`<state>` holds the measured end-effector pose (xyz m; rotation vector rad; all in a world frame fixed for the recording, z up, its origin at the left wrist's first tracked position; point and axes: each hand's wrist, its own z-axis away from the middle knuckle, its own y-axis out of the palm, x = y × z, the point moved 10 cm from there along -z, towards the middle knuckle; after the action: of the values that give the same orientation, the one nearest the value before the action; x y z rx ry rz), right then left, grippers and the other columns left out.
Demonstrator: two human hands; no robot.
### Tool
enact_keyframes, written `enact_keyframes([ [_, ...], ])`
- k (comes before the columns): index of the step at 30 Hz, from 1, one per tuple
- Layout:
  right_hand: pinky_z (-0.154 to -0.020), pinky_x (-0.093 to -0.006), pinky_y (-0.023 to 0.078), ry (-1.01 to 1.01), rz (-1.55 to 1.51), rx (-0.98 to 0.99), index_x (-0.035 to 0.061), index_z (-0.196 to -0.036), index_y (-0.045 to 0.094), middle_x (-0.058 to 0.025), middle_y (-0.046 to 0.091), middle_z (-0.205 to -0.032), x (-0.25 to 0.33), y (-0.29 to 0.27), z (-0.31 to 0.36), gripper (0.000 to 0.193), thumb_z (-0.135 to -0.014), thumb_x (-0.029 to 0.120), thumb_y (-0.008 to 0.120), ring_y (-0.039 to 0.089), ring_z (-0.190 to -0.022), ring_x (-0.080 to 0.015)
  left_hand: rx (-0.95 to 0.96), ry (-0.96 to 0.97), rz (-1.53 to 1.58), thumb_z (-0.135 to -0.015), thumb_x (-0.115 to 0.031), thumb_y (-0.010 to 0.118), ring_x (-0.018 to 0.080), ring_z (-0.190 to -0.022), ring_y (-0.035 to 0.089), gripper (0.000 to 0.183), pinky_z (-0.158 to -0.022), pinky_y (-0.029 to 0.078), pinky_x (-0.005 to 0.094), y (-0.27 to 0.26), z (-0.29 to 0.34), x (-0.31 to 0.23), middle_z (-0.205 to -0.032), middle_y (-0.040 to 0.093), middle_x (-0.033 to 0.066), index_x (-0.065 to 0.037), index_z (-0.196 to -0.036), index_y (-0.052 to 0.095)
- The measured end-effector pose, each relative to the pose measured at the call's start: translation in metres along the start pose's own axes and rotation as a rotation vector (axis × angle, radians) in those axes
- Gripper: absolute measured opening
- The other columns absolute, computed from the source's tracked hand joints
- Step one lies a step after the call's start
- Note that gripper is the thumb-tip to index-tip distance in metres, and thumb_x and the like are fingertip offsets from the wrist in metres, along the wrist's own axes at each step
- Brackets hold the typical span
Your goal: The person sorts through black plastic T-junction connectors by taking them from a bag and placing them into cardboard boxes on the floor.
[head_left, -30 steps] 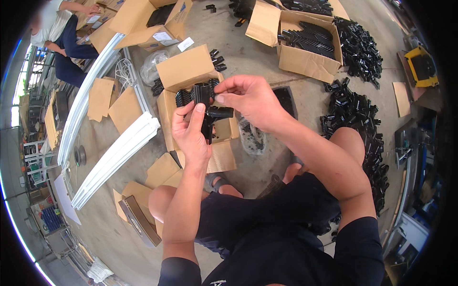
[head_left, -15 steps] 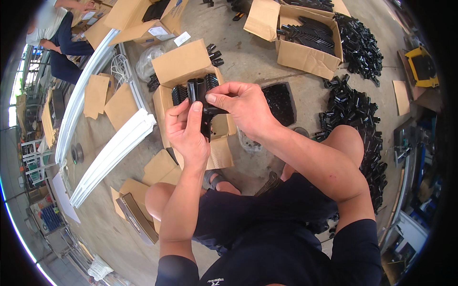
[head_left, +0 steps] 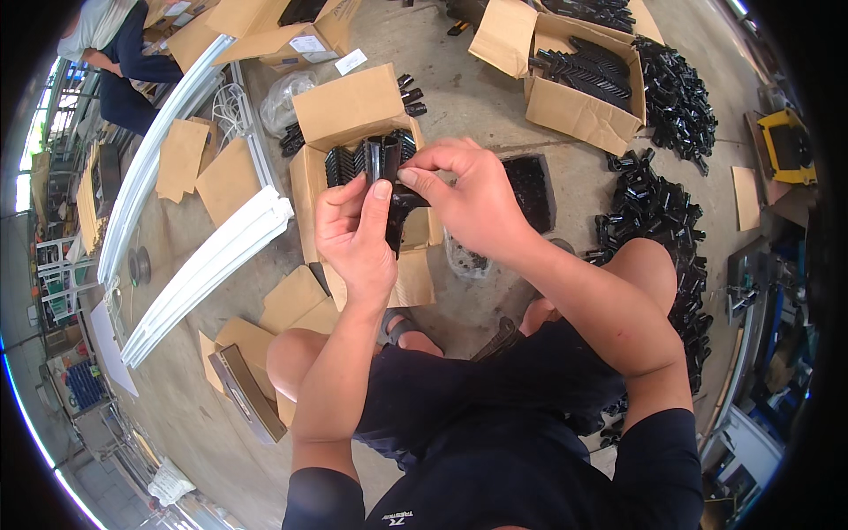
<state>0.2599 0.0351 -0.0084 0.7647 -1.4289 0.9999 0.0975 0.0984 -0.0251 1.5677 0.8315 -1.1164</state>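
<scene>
My left hand (head_left: 358,234) grips a glossy black branched tube fitting (head_left: 382,161), its thumb along the front and its fingers behind. The fitting's wide end points away from me, and a side branch runs under my right hand (head_left: 473,194). The right thumb and forefinger are pinched together at the fitting's right edge; whatever lies between them is too small or hidden to tell. Both hands are above an open cardboard box (head_left: 307,190) with rows of similar black fittings (head_left: 343,164) inside. My hands and the held piece cover part of that box.
Right of the box lie a dark tray of small parts (head_left: 530,190) and a clear plastic bag (head_left: 468,261). Heaps of black fittings (head_left: 649,208) and another filled box (head_left: 579,117) are farther right. White rails (head_left: 208,278) lie left; a person (head_left: 128,66) sits far left.
The view has shifted slightly, so the surroundings appear a little moved. Both hands keep nearly the same grip around the black fitting, the right fingertips still at its right edge.
</scene>
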Motion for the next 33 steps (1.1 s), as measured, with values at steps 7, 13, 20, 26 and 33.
enact_keyframes([
  [7, -0.088, -0.0423, 0.049, -0.17, 0.074, 0.009, -0.0007, -0.089, 0.074, -0.0146, 0.069, -0.092, 0.017, -0.003, -0.004, 0.013, -0.087, 0.012, 0.073, 0.061, -0.095, -0.0349, -0.011, 0.038, -0.068, -0.097, -0.004, 0.068, 0.0087, -0.061, 0.062, 0.014, -0.047, 0.049, 0.0233, 0.0, -0.002, -0.005, -0.089, 0.071, 0.0092, -0.004, -0.106, 0.057],
  [13, -0.088, -0.0403, 0.05, -0.194, 0.087, 0.077, -0.0009, -0.091, 0.073, -0.0148, 0.069, -0.094, 0.021, 0.0, -0.005, 0.017, -0.088, 0.015, 0.075, 0.063, -0.099, -0.0319, -0.003, -0.041, -0.01, -0.094, 0.001, 0.072, 0.009, -0.087, 0.068, 0.019, -0.078, 0.055, 0.0228, 0.002, 0.002, -0.005, -0.1, 0.073, 0.0125, 0.001, -0.109, 0.061],
  [20, -0.079, -0.0318, 0.051, -0.096, 0.087, 0.134, -0.0012, -0.1, 0.069, -0.0061, 0.068, -0.09, 0.013, 0.001, -0.007, 0.017, -0.093, 0.013, 0.072, 0.063, -0.085, -0.0149, 0.017, -0.059, 0.013, -0.094, 0.001, 0.071, 0.0086, -0.086, 0.068, 0.019, -0.077, 0.055, 0.0228, 0.002, 0.004, -0.004, -0.1, 0.073, 0.0118, 0.0, -0.109, 0.061],
  [26, -0.082, -0.0371, 0.05, -0.026, 0.036, 0.18, -0.003, -0.096, 0.068, -0.0135, 0.066, -0.092, 0.014, 0.004, -0.005, 0.019, -0.09, 0.015, 0.072, 0.064, -0.089, -0.0249, 0.022, 0.039, -0.065, -0.096, -0.006, 0.069, 0.0073, -0.06, 0.062, 0.015, -0.046, 0.049, 0.022, 0.003, 0.0, -0.012, -0.09, 0.072, 0.0094, -0.003, -0.107, 0.059],
  [33, -0.086, -0.0378, 0.05, -0.163, 0.068, 0.16, -0.0022, -0.096, 0.066, -0.0155, 0.065, -0.097, 0.027, 0.0, -0.005, 0.018, -0.089, 0.013, 0.071, 0.063, -0.095, -0.027, 0.059, -0.032, 0.006, -0.095, 0.0, 0.07, 0.0078, -0.087, 0.067, 0.018, -0.078, 0.055, 0.0226, 0.006, 0.001, -0.009, -0.101, 0.073, 0.0113, 0.0, -0.109, 0.06],
])
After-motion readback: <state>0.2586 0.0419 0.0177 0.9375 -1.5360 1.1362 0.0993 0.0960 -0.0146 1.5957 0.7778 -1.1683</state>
